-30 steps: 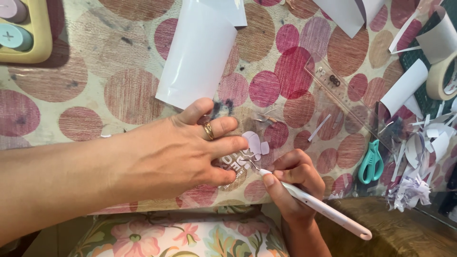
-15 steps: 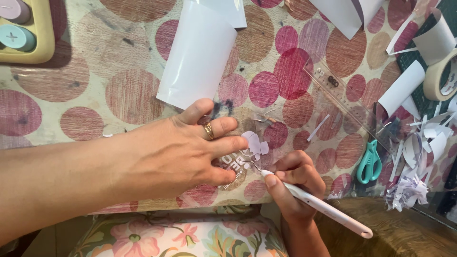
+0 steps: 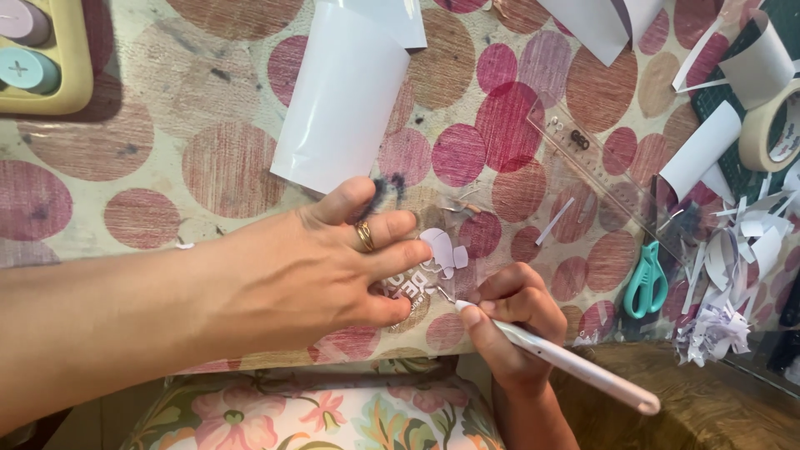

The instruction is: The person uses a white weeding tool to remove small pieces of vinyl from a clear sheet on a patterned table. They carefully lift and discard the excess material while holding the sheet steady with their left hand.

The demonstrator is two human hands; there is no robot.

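Dotted tablecloth [image 3: 167, 167]: scissors [image 3: 646, 282], ruler [image 3: 600, 171], paper scraps [image 3: 733, 275] nearby.

— Where does the left hand [image 3: 325, 267] sit?
— Flat on the clear sticker sheet [image 3: 433, 271], near the table's front edge. The right hand [image 3: 508, 312] is just right of it, its weeding pen [image 3: 554, 358] touching the sheet.
— And behind them?
— A curled vinyl sheet [image 3: 346, 100]. A clear ruler [image 3: 612, 179] lies to the right, scissors [image 3: 646, 279] right of the hands, paper scraps [image 3: 717, 325] beyond, a tape roll [image 3: 775, 125] at the far right.
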